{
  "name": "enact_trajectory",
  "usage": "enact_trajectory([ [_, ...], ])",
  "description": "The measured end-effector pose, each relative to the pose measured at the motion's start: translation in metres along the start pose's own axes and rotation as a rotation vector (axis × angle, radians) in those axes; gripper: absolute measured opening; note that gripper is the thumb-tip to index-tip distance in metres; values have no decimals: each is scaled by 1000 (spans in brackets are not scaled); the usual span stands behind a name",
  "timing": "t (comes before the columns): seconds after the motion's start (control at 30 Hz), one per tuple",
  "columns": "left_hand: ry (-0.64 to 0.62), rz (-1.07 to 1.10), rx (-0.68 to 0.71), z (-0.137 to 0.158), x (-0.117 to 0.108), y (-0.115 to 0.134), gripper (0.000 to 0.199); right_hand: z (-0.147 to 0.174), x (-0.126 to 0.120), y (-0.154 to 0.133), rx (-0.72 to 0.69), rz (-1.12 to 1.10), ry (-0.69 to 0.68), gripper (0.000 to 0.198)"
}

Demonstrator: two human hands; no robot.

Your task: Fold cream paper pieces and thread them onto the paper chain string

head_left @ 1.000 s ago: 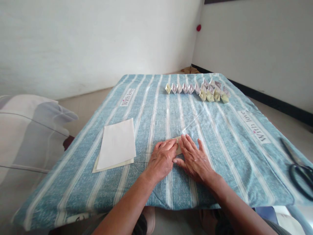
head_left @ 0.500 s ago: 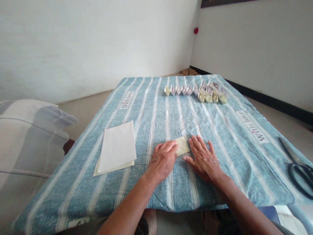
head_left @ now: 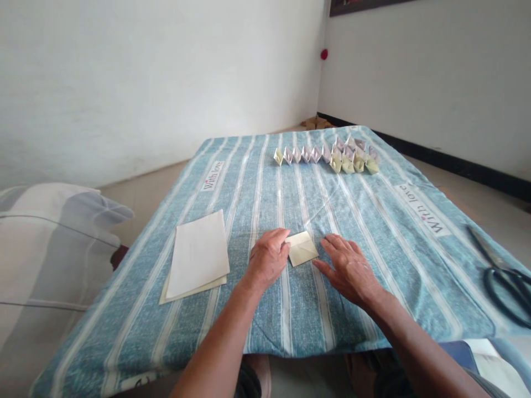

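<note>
A small folded piece of pale yellow paper [head_left: 303,250] lies on the striped tablecloth in front of me, its creases showing. My left hand [head_left: 269,255] is at the paper's left edge, fingers curled and thumb close to the index finger, closed on that edge. To the right of the paper rests my right hand [head_left: 348,270], open, its fingers stretched out toward the paper and low over the cloth. Its thumb tip reaches the paper's lower right corner.
At left lies a stack of white and yellow sheets [head_left: 199,254]. Several folded paper boats [head_left: 306,154] stand in rows at the far side. Black-handled scissors [head_left: 504,276] lie at the right edge. A cloth-covered piece [head_left: 50,249] stands left of the table [head_left: 249,309].
My left hand has drawn back left, uncovering more of the paper, which now lies turned slightly. My right hand has shifted a little downward. The view has moved slightly.
</note>
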State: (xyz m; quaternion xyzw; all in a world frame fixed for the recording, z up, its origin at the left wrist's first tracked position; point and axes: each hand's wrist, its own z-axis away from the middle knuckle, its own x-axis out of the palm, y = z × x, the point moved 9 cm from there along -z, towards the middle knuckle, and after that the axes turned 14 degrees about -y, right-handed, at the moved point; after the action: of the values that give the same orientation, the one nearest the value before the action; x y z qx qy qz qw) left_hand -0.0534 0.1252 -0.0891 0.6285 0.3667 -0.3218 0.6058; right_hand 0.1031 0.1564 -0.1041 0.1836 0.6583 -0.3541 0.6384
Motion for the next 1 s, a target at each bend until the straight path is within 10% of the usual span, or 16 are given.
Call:
enact_trajectory([
  [0.57, -124, 318, -304, -19, 14, -17, 32, 7, -9, 21, 29, -51, -68, 25],
  [1.0, 193, 768, -570, 16, 17, -29, 38, 9, -14, 7, -20, -89, 2, 22],
])
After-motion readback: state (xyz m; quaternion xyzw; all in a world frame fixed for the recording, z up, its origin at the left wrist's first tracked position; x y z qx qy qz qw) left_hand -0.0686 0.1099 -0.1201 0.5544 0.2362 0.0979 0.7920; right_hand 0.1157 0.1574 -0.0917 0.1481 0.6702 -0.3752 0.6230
